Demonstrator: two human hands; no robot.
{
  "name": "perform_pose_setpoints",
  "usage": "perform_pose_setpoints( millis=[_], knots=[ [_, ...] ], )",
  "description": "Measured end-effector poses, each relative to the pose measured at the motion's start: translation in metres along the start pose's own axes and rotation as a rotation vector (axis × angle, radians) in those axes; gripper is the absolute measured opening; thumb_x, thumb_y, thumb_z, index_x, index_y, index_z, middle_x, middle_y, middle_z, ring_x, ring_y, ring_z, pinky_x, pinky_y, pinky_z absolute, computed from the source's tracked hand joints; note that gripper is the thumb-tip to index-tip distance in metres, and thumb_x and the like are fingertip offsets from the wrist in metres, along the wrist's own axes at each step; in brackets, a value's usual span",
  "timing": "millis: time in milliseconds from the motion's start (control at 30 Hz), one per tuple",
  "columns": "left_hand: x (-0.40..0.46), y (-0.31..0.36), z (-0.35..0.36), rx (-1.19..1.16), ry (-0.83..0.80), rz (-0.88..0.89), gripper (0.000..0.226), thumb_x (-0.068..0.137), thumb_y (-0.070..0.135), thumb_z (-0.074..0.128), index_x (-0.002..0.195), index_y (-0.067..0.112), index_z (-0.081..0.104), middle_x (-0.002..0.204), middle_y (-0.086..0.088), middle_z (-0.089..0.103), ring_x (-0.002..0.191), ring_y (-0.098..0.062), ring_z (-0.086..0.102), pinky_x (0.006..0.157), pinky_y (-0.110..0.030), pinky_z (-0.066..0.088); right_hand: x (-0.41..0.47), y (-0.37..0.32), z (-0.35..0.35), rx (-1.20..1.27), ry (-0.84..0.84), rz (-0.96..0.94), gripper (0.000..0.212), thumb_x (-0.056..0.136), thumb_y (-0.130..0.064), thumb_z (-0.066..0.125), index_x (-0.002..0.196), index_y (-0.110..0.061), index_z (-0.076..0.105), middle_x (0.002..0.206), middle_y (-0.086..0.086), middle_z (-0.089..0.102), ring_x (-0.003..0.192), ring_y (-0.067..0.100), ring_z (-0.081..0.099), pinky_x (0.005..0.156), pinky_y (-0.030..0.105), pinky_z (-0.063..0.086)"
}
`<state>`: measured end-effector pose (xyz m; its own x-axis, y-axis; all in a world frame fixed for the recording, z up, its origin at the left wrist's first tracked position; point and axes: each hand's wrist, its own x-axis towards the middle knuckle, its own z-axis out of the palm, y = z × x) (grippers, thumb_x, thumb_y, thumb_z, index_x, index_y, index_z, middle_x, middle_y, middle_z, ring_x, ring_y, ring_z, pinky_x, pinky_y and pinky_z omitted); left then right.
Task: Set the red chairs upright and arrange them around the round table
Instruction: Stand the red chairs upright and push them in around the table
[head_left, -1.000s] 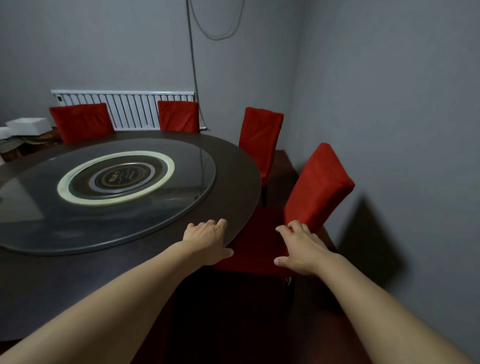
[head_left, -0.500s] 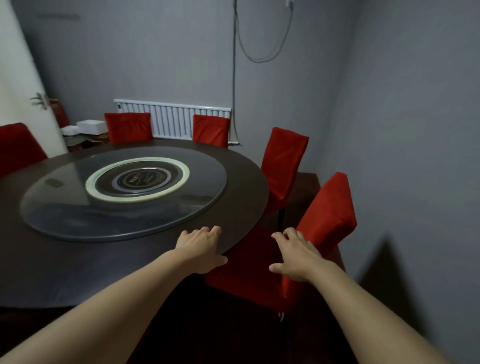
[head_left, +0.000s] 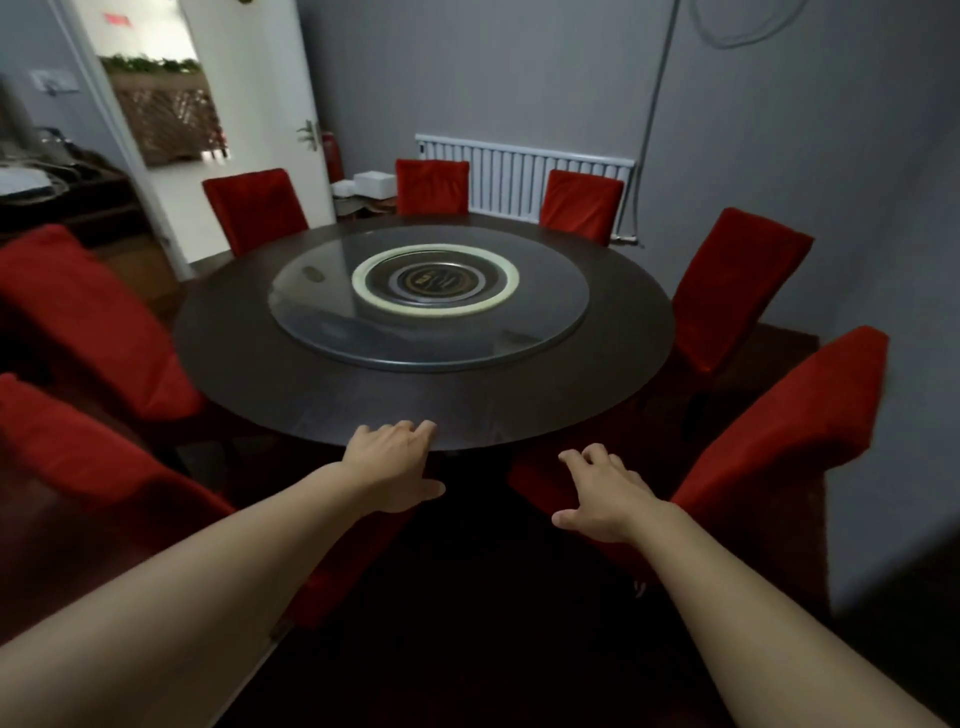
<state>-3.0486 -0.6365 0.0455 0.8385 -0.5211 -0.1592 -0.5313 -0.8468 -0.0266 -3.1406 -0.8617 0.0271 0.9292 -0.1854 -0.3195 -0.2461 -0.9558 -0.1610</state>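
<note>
The near-right red chair (head_left: 795, 415) is standing upright beside the round table (head_left: 426, 410), and the right hand (head_left: 605, 493), which was resting on its seat a second ago, is now hovering off it, fingers spread, gripping nothing. The left hand (head_left: 389, 462) is lying flat at the table's edge. Seven chairs are ringing the table now; the gap in front is staying open, with the wall (head_left: 893, 208) crowding the right.

Seven red fabric-covered chairs (head_left: 579, 202) ring one round dark wooden worktop (head_left: 363, 400), and one round glass turntable (head_left: 545, 317) sits on it. One white ribbed radiator (head_left: 511, 174) lines the far wall, and two bare hands (head_left: 387, 465) reach forward.
</note>
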Motion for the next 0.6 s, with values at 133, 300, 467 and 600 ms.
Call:
perform_pose_setpoints(
  millis=[133, 300, 467, 600],
  knots=[
    [-0.027, -0.044, 0.013, -0.014, -0.027, -0.084, 0.059, 0.086, 0.055, 0.056, 0.129, 0.019, 0.036, 0.128, -0.003, 0.050, 0.116, -0.024, 0.052, 0.093, -0.039, 0.036, 0.001, -0.036, 0.008, -0.032, -0.034, -0.030, 0.079, 0.086, -0.046, 0.064, 0.147, -0.022, 0.020, 0.149, 0.011, 0.021, 0.136, 0.030, 0.028, 0.109, 0.043, 0.033],
    [-0.050, -0.098, 0.018, -0.039, -0.015, -0.112, 0.060, 0.086, 0.054, 0.056, 0.130, 0.018, 0.037, 0.131, -0.004, 0.049, 0.119, -0.025, 0.050, 0.095, -0.040, 0.036, 0.005, -0.099, 0.008, -0.070, -0.022, -0.059, 0.077, 0.086, -0.046, 0.063, 0.146, -0.022, 0.022, 0.149, 0.011, 0.021, 0.135, 0.030, 0.029, 0.108, 0.043, 0.034],
    [-0.070, -0.138, 0.020, -0.047, 0.011, -0.079, 0.063, 0.086, 0.054, 0.056, 0.133, 0.018, 0.036, 0.132, -0.005, 0.049, 0.119, -0.026, 0.050, 0.097, -0.041, 0.034, 0.008, -0.158, 0.014, -0.089, -0.051, -0.070, 0.077, 0.086, -0.045, 0.063, 0.146, -0.022, 0.022, 0.149, 0.010, 0.021, 0.135, 0.029, 0.029, 0.107, 0.043, 0.035],
    [-0.083, -0.172, 0.016, -0.057, 0.017, -0.073, 0.064, 0.086, 0.054, 0.057, 0.133, 0.017, 0.036, 0.132, -0.007, 0.049, 0.121, -0.028, 0.049, 0.098, -0.043, 0.033, 0.007, -0.205, 0.018, -0.099, -0.037, -0.093, 0.076, 0.086, -0.046, 0.063, 0.146, -0.024, 0.023, 0.148, 0.009, 0.022, 0.134, 0.028, 0.030, 0.106, 0.041, 0.036]
  ],
)
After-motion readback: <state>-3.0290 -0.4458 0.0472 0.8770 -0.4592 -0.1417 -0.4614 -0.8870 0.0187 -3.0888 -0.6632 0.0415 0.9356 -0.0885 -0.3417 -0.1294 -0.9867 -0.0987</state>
